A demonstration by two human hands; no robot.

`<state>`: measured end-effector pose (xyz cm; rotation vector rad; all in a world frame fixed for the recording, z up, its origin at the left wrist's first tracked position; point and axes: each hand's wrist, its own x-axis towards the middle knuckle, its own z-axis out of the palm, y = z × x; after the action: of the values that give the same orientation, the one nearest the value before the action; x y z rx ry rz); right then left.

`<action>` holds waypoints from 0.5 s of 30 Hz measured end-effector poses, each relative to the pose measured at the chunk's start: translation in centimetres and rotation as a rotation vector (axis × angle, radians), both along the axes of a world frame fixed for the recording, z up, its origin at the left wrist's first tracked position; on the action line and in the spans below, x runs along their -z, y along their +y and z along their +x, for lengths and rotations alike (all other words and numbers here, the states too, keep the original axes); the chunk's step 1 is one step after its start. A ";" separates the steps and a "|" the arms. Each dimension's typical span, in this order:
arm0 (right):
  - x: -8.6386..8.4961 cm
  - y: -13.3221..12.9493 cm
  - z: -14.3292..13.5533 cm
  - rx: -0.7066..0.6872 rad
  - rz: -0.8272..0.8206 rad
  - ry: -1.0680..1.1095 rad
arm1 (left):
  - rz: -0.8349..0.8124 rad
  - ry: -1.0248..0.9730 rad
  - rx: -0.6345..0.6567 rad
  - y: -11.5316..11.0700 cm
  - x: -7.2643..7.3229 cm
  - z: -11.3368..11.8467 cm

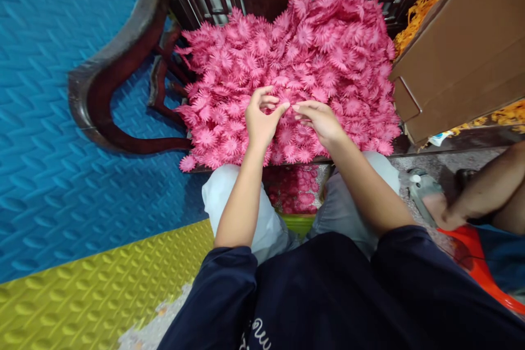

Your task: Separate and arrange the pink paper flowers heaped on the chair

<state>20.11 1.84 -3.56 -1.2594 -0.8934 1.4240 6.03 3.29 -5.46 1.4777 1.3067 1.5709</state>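
Note:
A big heap of pink artificial flowers (262,44) with thin, pointed petals lies on a dark wooden seat in front of me. Both hands meet just above the near middle of the heap. My left hand (264,117) has its thumb and fingers curled together at the edge of a pink artificial flower (286,96). From the other side, my right hand (320,120) pinches at the same spot with thumb and forefinger. The fingertips nearly touch, and they partly hide the flower between them.
A curved dark wooden armrest (123,65) stands left of the heap. On the right leans a cardboard box (467,49) with orange artificial flowers (430,5) behind it. Another person's leg (488,186) and a red stool (471,251) are at the right. Blue matting (49,120) covers the left floor.

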 end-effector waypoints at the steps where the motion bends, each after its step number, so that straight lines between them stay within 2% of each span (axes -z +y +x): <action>1: 0.0 0.0 -0.1 -0.001 0.006 0.003 | 0.004 -0.029 0.009 0.0 0.0 0.0; 8: -0.3 -0.3 -0.4 -0.011 0.057 0.044 | -0.034 0.038 0.194 0.0 -0.3 -0.3; 15: -0.2 -0.3 -0.2 -0.027 0.053 0.050 | -0.006 0.123 0.172 0.1 -0.1 -0.6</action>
<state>19.94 1.53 -3.39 -1.1720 -0.9113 1.4375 5.45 3.36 -5.34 1.6582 1.2147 1.3841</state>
